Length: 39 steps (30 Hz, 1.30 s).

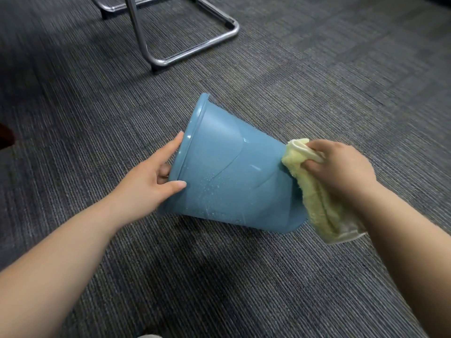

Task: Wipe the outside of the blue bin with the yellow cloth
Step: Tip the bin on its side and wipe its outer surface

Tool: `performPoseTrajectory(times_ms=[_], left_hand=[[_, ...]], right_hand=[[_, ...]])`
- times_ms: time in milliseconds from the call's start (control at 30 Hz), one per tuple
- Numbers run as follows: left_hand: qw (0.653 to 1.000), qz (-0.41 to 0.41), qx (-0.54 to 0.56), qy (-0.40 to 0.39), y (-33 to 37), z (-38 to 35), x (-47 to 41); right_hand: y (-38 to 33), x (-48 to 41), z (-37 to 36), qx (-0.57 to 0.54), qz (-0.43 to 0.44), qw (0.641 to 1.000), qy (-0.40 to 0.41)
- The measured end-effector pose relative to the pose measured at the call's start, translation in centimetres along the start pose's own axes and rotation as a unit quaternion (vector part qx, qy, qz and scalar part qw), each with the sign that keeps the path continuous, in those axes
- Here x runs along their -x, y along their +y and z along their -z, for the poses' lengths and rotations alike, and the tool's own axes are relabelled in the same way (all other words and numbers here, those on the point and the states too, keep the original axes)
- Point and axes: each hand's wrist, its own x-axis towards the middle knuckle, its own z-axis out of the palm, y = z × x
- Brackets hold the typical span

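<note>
The blue bin [231, 172] lies tipped on its side on the carpet, rim to the left, narrow base to the right. Small water droplets speckle its outer wall. My left hand [151, 176] grips the rim, thumb on the outside and fingers curled inside the opening. My right hand [341, 167] clutches the yellow cloth [314, 191] and presses it against the bin's base end at the right. Part of the cloth hangs down below my wrist toward the floor.
Grey striped carpet [219, 276] covers the whole floor. A chrome tubular chair frame [195, 47] stands behind the bin, at the top centre. A dark reddish object [5, 135] shows at the left edge.
</note>
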Motion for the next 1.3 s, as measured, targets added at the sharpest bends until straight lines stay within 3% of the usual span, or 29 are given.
performPoseTrajectory(times_ms=[233,533,667,800,933,1100,1300], left_hand=[[0.998,0.005,0.063,-0.017,0.1,0.0,0.0],[0.985,-0.011,0.166,0.054,1.6,0.3,-0.3],[0.98,0.012,0.146,0.135,1.6,-0.5,-0.6],[0.968,0.016,0.029,0.25,1.2,-0.8,-0.5],[0.98,0.017,-0.086,0.179,1.0,0.1,-0.1],[0.998,0.015,-0.036,0.05,1.5,1.5,0.2],[0.999,-0.021,0.024,0.02,2.5,0.4,0.2]], right_hand=[[-2.9,0.9,0.0,-0.017,0.112,0.994,-0.004],[-0.2,1.1,-0.1,-0.015,0.045,0.999,-0.018],[-0.1,0.8,-0.3,-0.028,0.038,0.999,-0.011],[-0.4,0.7,-1.2,-0.047,0.029,0.998,-0.004],[-0.3,0.5,-2.0,-0.029,0.025,0.999,-0.012],[0.0,0.4,-1.9,-0.032,0.009,0.995,-0.091],[-3.1,-0.3,1.2,-0.104,0.065,0.992,-0.005]])
